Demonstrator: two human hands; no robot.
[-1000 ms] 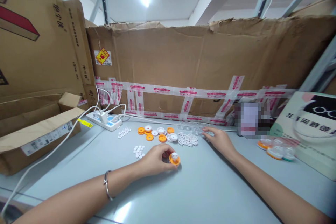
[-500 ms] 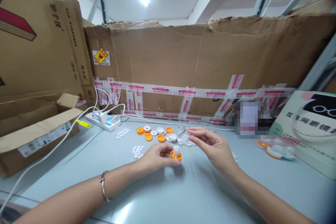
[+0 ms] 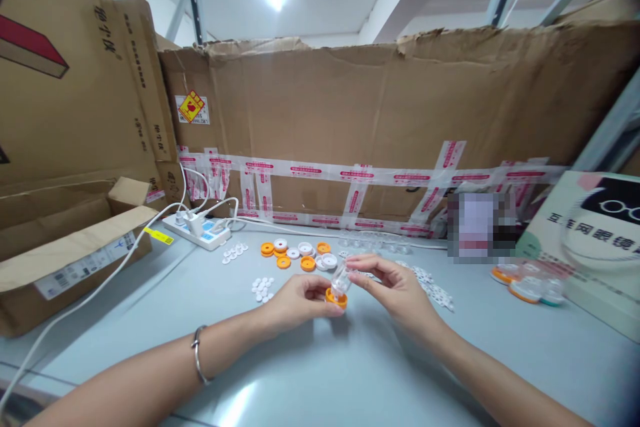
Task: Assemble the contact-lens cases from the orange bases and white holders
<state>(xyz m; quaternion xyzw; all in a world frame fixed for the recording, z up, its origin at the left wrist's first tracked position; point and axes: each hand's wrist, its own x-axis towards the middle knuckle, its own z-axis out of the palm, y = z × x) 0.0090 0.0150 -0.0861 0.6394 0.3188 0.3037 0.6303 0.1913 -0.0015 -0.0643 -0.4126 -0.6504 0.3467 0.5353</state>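
Observation:
My left hand [image 3: 300, 297] pinches a small orange round base [image 3: 335, 298] just above the grey table [image 3: 320, 373]. My right hand [image 3: 395, 287] holds a small clear plastic piece [image 3: 341, 278] tilted over that base, touching it from above. Behind the hands lie orange and white round parts [image 3: 300, 255], a patch of small white discs [image 3: 262, 287] and a spread of white rings [image 3: 430, 287].
A white power strip [image 3: 197, 229] with plugs and cables sits at the back left, next to an open cardboard box [image 3: 65, 253]. Taped cardboard walls [image 3: 380, 120] close off the back. At the right stand a printed box [image 3: 590, 240] and finished orange and teal pieces [image 3: 525, 283].
My right hand came back from the far pile with a clear piece and brought it down onto the orange base that my left hand keeps holding.

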